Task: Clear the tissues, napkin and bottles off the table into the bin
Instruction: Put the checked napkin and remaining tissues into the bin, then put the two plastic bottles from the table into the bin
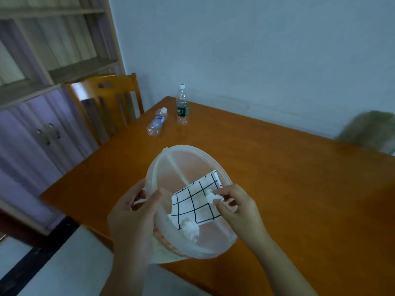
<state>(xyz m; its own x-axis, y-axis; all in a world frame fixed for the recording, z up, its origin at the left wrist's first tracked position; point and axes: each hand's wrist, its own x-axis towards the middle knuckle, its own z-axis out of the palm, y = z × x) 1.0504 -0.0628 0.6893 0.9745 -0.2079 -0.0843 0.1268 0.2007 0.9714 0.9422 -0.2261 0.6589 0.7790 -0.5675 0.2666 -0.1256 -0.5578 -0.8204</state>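
My left hand (pixel 132 212) grips the rim of a translucent white bin (pixel 192 152) held over the near edge of the wooden table (pixel 288 189). Inside the bin lie a white napkin with a black grid (pixel 192 201) and a crumpled tissue (pixel 190 228). My right hand (pixel 237 210) pinches another crumpled tissue (pixel 210 196) over the bin's opening. Two clear plastic bottles stay at the table's far corner: one lying on its side with a blue label (pixel 156 122), one upright with a green label (pixel 182 105).
A wooden chair (pixel 106 99) stands at the table's left end, with purple-fronted cabinets (pixel 36 129) and shelves behind it. A blurred grey-brown shape (pixel 372 131) sits at the table's far right edge. The wall runs close along the table's far side.
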